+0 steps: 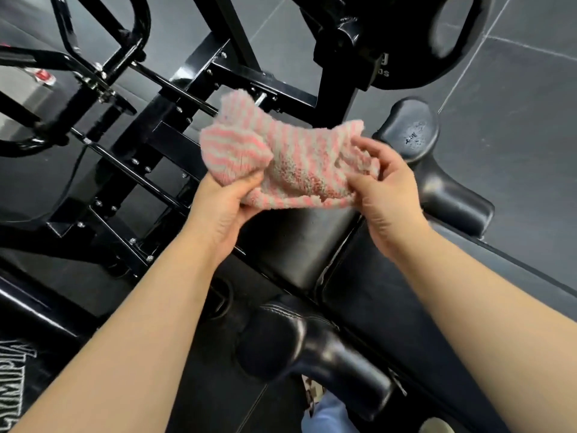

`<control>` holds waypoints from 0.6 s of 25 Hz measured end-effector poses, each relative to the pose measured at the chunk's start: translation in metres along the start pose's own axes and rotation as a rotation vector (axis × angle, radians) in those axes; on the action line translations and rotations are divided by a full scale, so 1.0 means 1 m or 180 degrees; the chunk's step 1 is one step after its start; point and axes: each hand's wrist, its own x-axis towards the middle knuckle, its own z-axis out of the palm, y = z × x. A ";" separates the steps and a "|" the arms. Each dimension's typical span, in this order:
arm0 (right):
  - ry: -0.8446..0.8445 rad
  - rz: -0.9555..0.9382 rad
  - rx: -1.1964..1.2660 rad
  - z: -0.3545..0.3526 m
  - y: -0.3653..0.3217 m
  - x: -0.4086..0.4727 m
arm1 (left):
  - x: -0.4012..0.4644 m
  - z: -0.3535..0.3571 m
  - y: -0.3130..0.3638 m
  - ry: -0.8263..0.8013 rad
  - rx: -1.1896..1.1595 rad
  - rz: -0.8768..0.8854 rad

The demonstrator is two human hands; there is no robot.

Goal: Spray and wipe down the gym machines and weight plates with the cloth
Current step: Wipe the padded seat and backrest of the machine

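Head view shows us standing over a black gym machine [175, 126], its steel frame running off to the left, a weight plate [415, 39] hung at the top right and padded rollers below. The far pad [409, 129] carries what look like spray droplets, so we judge the wipe there is not yet done; the near pad [274, 335] sits low between our forearms. The main risk we see lies with the machine itself: the frame is full of bolts, brackets and narrow gaps, and a loose fluffy corner could snag there or drag across a greasy joint if we wipe with the cloth bunched as it is. A second risk is that a crumpled wad touches the pad on only a small patch, leaving the wet spots smeared rather than lifted. A third is that the cloth slips if one hand lets go before the other has a firm hold. The cloth [281, 160], pink and white striped, is held in the air above the seat, just left of the far pad and clear of it. Our left hand [228, 201] grips its lower left edge with fingers curled under; our right hand [384, 189] pinches its right end.
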 end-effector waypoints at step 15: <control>-0.0659 0.0060 -0.2166 0.054 0.094 -0.024 | 0.029 -0.020 -0.096 -0.0933 0.5475 0.1411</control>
